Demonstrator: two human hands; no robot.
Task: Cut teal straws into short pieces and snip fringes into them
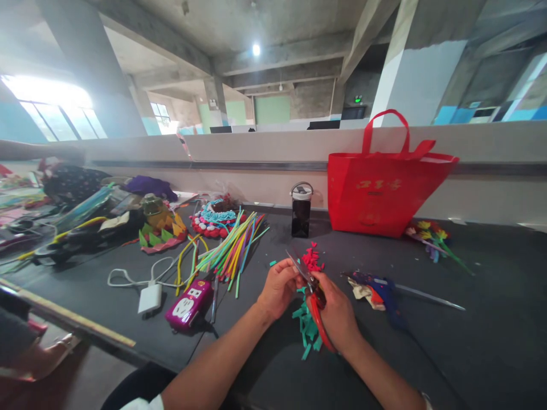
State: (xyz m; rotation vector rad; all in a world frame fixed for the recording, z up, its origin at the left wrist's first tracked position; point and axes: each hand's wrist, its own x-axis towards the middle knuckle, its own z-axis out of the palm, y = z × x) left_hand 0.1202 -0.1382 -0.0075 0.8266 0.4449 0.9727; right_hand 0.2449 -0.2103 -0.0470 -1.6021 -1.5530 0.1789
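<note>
My right hand [337, 313] grips a pair of scissors [317, 313] by the red handles, blades pointing up and left. My left hand [280, 286] is closed in a pinch right beside the blades; whatever its fingertips hold is too small to make out. Just beyond the scissors lies a heap of small red pieces [313, 257] on the dark table [265, 359]. Under and between my hands is a loose pile of teal strips [308, 327], partly covered by the right hand and scissors.
Left of my hands lie pipe cleaners [233, 247], a purple case [189, 304] and a white charger [149, 298]. A black lantern-like device [301, 213] and red bag [384, 193] stand behind. At right are a blue glue gun [384, 293] and colourful flowers [427, 233]. Another person's arm [38, 150] reaches in.
</note>
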